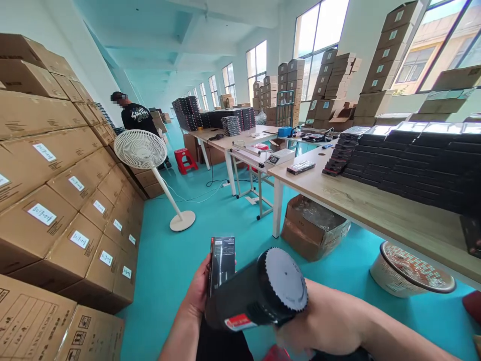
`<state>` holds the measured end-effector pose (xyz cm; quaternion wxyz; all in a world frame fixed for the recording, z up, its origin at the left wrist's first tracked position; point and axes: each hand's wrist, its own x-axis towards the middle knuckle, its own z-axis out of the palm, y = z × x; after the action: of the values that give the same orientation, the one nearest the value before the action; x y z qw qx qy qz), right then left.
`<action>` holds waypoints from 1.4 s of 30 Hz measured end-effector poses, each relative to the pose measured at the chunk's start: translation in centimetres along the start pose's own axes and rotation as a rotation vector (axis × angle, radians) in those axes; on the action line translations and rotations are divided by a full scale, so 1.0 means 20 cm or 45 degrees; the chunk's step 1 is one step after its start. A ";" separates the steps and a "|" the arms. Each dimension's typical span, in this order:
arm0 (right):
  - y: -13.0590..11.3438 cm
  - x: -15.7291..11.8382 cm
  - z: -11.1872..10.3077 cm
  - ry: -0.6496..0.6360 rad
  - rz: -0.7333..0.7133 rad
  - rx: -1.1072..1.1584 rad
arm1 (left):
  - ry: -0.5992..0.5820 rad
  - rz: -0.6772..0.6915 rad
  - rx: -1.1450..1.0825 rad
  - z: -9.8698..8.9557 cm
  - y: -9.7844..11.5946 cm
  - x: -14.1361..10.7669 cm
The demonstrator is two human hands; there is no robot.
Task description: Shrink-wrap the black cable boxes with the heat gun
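My left hand [199,285] is closed around a slim black box [224,256] with a glossy, film-like surface and a small white label near its top. My right hand [313,321] grips a black heat gun [244,288] with a round grey end cap and a red-and-white sticker. The gun's body lies across the view in front of the box and covers its lower part. Its handle and my right fingers are mostly hidden or blurred, and I cannot see the nozzle opening clearly.
Stacked cartons [71,200] line the left, beside a white fan [141,150]. At right, a table [361,200] bears many black boxes [413,165] and one single box [300,167]. Beneath are an open carton [308,225] and a basket [409,271]. A co-worker [141,118] stands behind the fan.
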<state>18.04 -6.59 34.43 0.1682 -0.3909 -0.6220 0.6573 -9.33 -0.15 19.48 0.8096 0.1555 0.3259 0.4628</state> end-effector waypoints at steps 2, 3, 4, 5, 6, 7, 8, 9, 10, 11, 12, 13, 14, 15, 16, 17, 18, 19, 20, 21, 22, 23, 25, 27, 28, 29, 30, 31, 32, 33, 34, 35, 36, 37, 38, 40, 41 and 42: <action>0.01 0.05 -0.03 0.171 -0.052 0.099 | 0.054 0.007 0.053 0.01 0.01 -0.02; 0.02 0.08 -0.06 0.299 -0.068 0.186 | 0.075 0.013 0.079 0.01 0.01 -0.03; 0.04 0.10 -0.09 0.408 -0.083 0.234 | 0.074 0.016 0.100 0.02 0.02 -0.04; 0.06 0.11 -0.12 0.486 -0.089 0.245 | 0.057 0.018 0.112 0.02 0.03 -0.04; 0.09 0.11 -0.14 0.502 -0.080 0.241 | 0.033 0.022 0.112 0.02 0.03 -0.05; 0.12 0.09 -0.15 0.462 -0.054 0.225 | 0.011 0.035 0.103 0.01 0.04 -0.05; 0.16 0.07 -0.15 0.372 -0.003 0.214 | 0.001 0.052 0.090 0.00 0.04 -0.05; 0.19 0.03 -0.14 0.250 0.061 0.210 | 0.002 0.073 0.073 -0.01 0.05 -0.04; 0.23 -0.01 -0.12 0.138 0.137 0.202 | 0.012 0.103 0.050 -0.02 0.05 -0.03; 0.26 -0.04 -0.09 0.044 0.185 0.193 | 0.031 0.141 0.022 -0.02 0.06 -0.02; 0.30 -0.07 -0.06 0.015 0.208 0.203 | 0.059 0.183 -0.010 -0.03 0.06 -0.01; 0.33 -0.09 -0.03 0.044 0.211 0.237 | 0.099 0.231 -0.044 -0.03 0.07 0.00; 0.35 -0.11 0.00 0.111 0.203 0.293 | 0.146 0.280 -0.078 -0.03 0.08 0.01; 0.37 -0.11 0.03 0.192 0.197 0.367 | 0.203 0.326 -0.111 -0.03 0.08 0.02; 0.38 -0.11 0.07 0.249 0.195 0.447 | 0.270 0.370 -0.141 -0.02 0.09 0.03; 0.39 -0.10 0.09 0.259 0.193 0.520 | 0.344 0.418 -0.172 -0.02 0.10 0.04; 0.40 -0.09 0.12 0.230 0.199 0.580 | 0.429 0.469 -0.206 -0.01 0.10 0.05; 0.41 -0.08 0.14 0.191 0.194 0.620 | 0.516 0.519 -0.243 -0.01 0.11 0.06; 0.41 -0.06 0.15 0.183 0.176 0.649 | 0.598 0.560 -0.282 -0.01 0.11 0.07; 0.42 -0.05 0.15 0.222 0.152 0.671 | 0.669 0.591 -0.322 -0.02 0.12 0.08; 0.42 -0.04 0.15 0.295 0.127 0.683 | 0.718 0.605 -0.359 -0.03 0.12 0.08; 0.42 -0.03 0.15 0.373 0.109 0.687 | 0.748 0.598 -0.388 -0.03 0.12 0.09; 0.41 -0.02 0.13 0.440 0.100 0.668 | 0.765 0.584 -0.420 -0.06 0.11 0.09; 0.39 0.00 0.11 0.307 0.103 0.626 | 0.778 0.599 -0.412 -0.08 0.11 0.10; 0.38 0.01 0.11 0.229 0.081 0.599 | 0.783 0.608 -0.399 -0.09 0.10 0.10; 0.37 0.02 0.11 0.188 0.048 0.577 | 0.784 0.615 -0.388 -0.10 0.10 0.11; 0.36 0.04 0.11 0.197 0.007 0.558 | 0.778 0.620 -0.379 -0.10 0.09 0.11; 0.35 0.05 0.11 0.253 -0.027 0.543 | 0.769 0.623 -0.372 -0.11 0.08 0.12; 0.35 0.06 0.11 0.336 -0.044 0.531 | 0.761 0.632 -0.369 -0.11 0.07 0.12; 0.35 0.07 0.11 0.406 -0.037 0.525 | 0.755 0.644 -0.366 -0.11 0.07 0.12; 0.35 0.08 0.11 0.419 -0.021 0.516 | 0.751 0.654 -0.360 -0.11 0.06 0.13; 0.35 0.08 0.10 0.383 -0.008 0.502 | 0.760 0.652 -0.350 -0.11 0.05 0.13; 0.35 0.08 0.10 0.305 -0.007 0.478 | 0.772 0.642 -0.341 -0.11 0.05 0.14; 0.35 0.08 0.10 0.236 -0.013 0.447 | 0.778 0.632 -0.337 -0.11 0.05 0.14; 0.35 0.08 0.10 0.204 -0.026 0.422 | 0.774 0.632 -0.337 -0.11 0.05 0.15; 0.35 0.09 0.10 0.306 -0.051 0.421 | 0.751 0.659 -0.338 -0.12 0.05 0.15; 0.35 0.09 0.10 0.393 -0.051 0.448 | 0.743 0.677 -0.338 -0.12 0.05 0.15; 0.36 0.08 0.09 0.455 -0.042 0.488 | 0.737 0.693 -0.339 -0.11 0.05 0.15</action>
<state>17.58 -7.90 26.94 0.3570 -0.4517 -0.4528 0.6808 -10.37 2.81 17.25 0.5459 -0.0065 0.4242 0.7225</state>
